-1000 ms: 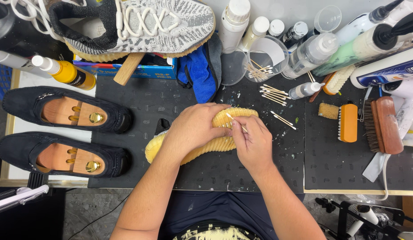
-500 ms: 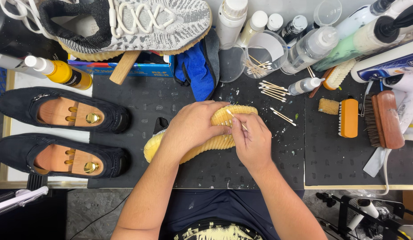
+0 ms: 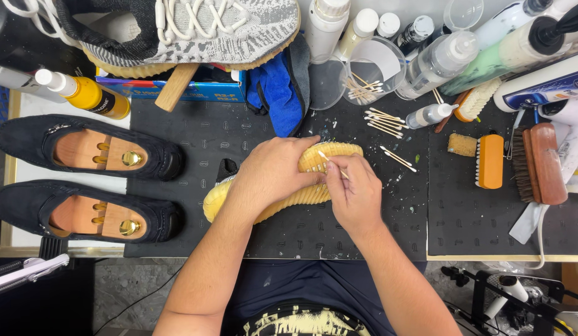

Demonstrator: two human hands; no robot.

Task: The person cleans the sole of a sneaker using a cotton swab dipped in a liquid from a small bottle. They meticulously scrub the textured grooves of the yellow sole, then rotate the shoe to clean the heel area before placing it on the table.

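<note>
Fingers [image 3: 336, 169] of right hand [image 3: 356, 198] pinch a thin wooden cotton swab [image 3: 332, 164], pinched narrow on the stick; white tip sits on the ribbed sole, stick slanting down-right out of the grip. Left hand [image 3: 273, 174] lies over the shoe w/ fingers wrapped across the sole, clamping it, fingertips right next to the swab hand.

Held thing: yellow ribbed-sole sneaker [image 3: 314, 194], turned sole-up on the black rubber mat [image 3: 363, 230]. Long axis runs diagonal, lower-left to upper-right; one rounded end points up-right just past the hands, other end sticks out lower-left below the left wrist. Bit of dark upper shows at the left edge under the sole. Sits about mid-surface, just in front of the person's torso.

Nearby, right of the hands: a few loose cotton swabs [image 3: 398, 158] on the mat, more scattered [image 3: 384, 122] above them. Clear plastic cup w/ swabs inside [image 3: 367, 78] behind that, small squeeze bottle [image 3: 429, 114] lying beside. Farther right: orange-backed brush [image 3: 490, 161], tan sponge block [image 3: 461, 145], brown wooden brush w/ dark bristles [image 3: 538, 163]. Back row is tall bottles, some tipped over.

Above the hands: crumpled blue cloth [image 3: 277, 96]. Upper left: grey knit sneaker w/ white laces [image 3: 195, 28] propped on a wooden stand, yellow bottle [image 3: 93, 96] on its side.

Far left, well apart: pair of black suede loafers w/ wooden shoe trees, upper [image 3: 86, 146] and lower [image 3: 83, 210], lying side by side, both long axes roughly left-right.
</note>
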